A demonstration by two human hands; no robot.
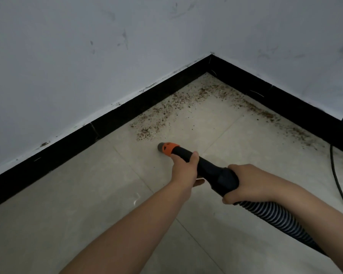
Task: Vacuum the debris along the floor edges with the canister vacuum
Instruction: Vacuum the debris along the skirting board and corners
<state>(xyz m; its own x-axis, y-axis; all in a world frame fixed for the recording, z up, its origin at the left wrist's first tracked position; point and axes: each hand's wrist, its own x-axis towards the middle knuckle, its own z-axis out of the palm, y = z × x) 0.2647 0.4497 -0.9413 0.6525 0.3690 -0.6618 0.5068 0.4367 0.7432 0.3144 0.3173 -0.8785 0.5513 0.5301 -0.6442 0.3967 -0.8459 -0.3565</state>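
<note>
Pale tiled floor (67, 214) meets black skirting (127, 109) in a corner, with brown gritty debris (166, 113). Left hand (184, 167) and right hand (246, 182) both grip the black nozzle (212, 171) with its ribbed hose (275, 214).

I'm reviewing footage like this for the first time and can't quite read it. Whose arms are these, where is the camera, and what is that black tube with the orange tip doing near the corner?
There is one picture, taken by a wide-angle camera worn on a person's head, looking forward and down, so the arms reaching in from below are the wearer's own. No robot is involved. Both hands grip a black vacuum nozzle with an orange tip: the left hand holds it near the front, the right hand further back, where the ribbed hose joins. The tip is low over the pale tiled floor, just short of brown debris scattered along the black skirting board into the corner and on along the right wall. A dark cable lies at the right.
</note>
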